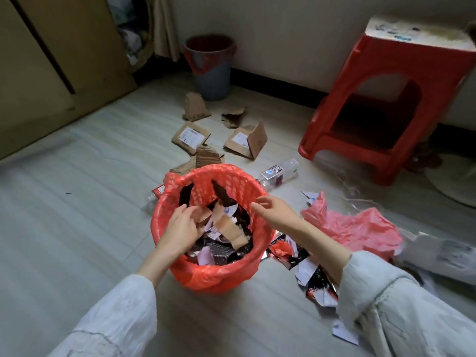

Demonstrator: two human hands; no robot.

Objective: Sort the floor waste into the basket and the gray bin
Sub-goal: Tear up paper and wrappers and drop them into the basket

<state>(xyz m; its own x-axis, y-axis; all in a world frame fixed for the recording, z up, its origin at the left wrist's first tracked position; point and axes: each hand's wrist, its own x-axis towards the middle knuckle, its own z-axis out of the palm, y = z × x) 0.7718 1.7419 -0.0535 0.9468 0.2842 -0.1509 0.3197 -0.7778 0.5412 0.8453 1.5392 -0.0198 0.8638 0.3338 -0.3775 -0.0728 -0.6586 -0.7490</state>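
The left hand (pixel 180 225) is down inside the basket (pixel 164 228), and its fingers curl over some scraps (pixel 226 228) of card and paper there; it looks like it is pushing them down or dropping them in, but I cannot tell if it really pinches any. The right hand (pixel 273 212) hangs just over the far rim with its fingers spread and loose, and it holds nothing. I think it is there because it has let something fall in, or is about to reach for more. The basket sits right in front of the person, close to the mess, so each piece is a short trip. It has a red bag in it and is partly full. More wrappers (pixel 309 271) lie on the floor touching its right side, next to a pink bag (pixel 360 228). A bottle (pixel 280 171) lies just behind it. Card pieces (pixel 244 140) lie farther back, near the gray bin (pixel 212 73) by the wall, so they likely go there. A red stool (pixel 386 99) stands to the right.
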